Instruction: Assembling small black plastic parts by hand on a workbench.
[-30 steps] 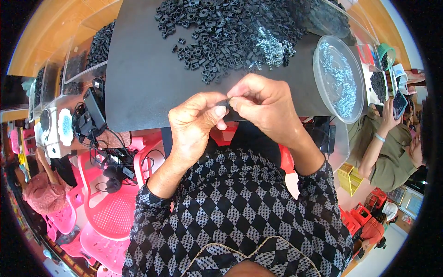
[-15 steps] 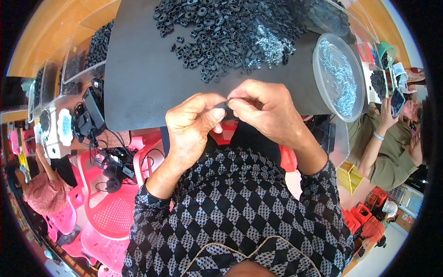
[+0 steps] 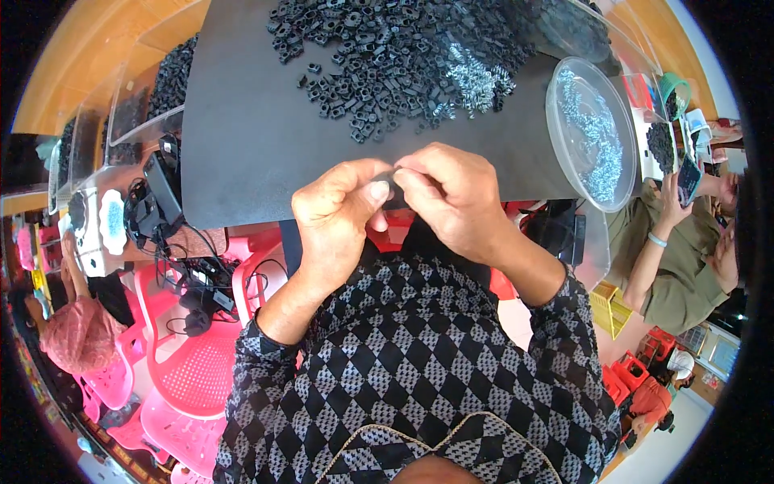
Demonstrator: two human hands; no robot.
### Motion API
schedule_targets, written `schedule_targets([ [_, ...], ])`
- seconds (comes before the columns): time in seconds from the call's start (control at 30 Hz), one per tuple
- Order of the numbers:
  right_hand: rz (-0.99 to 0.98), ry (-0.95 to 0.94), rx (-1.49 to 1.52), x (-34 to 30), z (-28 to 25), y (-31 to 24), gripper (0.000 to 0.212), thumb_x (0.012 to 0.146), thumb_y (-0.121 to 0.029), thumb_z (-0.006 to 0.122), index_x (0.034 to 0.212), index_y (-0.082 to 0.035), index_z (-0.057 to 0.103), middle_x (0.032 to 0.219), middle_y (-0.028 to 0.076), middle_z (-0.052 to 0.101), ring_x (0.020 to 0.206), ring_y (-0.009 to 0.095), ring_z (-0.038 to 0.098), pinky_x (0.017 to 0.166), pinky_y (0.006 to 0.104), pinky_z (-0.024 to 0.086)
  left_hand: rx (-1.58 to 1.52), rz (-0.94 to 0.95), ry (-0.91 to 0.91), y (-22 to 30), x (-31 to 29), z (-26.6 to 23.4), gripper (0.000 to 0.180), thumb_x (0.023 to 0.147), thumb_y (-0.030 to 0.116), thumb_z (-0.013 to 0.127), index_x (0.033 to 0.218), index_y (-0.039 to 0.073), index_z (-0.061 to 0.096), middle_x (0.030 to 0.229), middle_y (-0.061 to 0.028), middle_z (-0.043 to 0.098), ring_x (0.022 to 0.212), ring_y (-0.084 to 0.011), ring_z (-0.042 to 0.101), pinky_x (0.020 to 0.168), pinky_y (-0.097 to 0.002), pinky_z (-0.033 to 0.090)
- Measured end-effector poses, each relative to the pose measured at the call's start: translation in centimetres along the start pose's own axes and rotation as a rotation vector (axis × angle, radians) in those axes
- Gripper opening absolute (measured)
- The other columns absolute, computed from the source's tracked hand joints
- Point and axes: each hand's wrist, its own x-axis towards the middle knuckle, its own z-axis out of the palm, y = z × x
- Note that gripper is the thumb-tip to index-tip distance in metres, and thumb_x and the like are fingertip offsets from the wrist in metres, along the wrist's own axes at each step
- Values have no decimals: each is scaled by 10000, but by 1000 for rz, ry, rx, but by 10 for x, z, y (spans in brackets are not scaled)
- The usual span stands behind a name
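Above the near edge of the dark table, my left hand [image 3: 332, 211] pinches a small black plastic part [image 3: 392, 182] between thumb and fingers. Meeting it at the fingertips, my right hand [image 3: 458, 192] is closed in a pinch against that part. Whatever sits between the right fingertips is too small and covered to name. Beyond my hands lies a heap of small black plastic parts [image 3: 363, 77]. On the heap's right side rests a tangle of small silvery springs [image 3: 477, 79]. More springs [image 3: 595, 133] fill part of a round clear plastic dish [image 3: 556, 121] to the right.
Clear bins of black parts [image 3: 171, 85] stand at the left, near black cables and a power adapter [image 3: 165, 189]. Pink plastic chairs [image 3: 193, 367] are at lower left. At right, another person [image 3: 673, 258] holds a phone [image 3: 689, 179]. A yellow crate [image 3: 610, 308] sits below.
My right fingers have curled in and my left thumb has shifted up a little over the part. Both hands stay together in the same place. The person at right lowered the phone slightly.
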Motion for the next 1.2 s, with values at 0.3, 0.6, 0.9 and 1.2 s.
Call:
schedule_targets([
  [0.3,-44,5,62,4,-5,-3,92,744,-3,629,769,-17,541,649,109,557,567,283,555,515,372,435,53,161,-29,7,0,-3,154,805,-38,629,957,-42,653,759,-55,602,516,-82,521,468,-201,428],
  [0.6,-154,77,-14,-3,5,-2,158,703,27,636,755,-22,495,628,105,486,552,291,494,487,401,388,285,308,-1,4,-1,-2,153,780,-55,641,929,-30,666,723,-45,602,487,-62,497,432,-182,386],
  [0.9,372,-57,442,-4,-14,-13,154,866,-122,589,880,29,617,740,81,616,630,150,584,564,265,466,141,213,-43,5,5,-3,157,776,-33,660,933,-33,664,764,-62,614,536,-91,546,476,-192,436],
  [1.2,819,-304,870,15,-29,-5,284,897,-225,560,912,54,608,765,114,645,612,94,525,492,195,376,190,316,-24,5,10,-4,197,735,12,709,928,-18,680,931,-114,640,885,-185,594,794,-275,472],
])
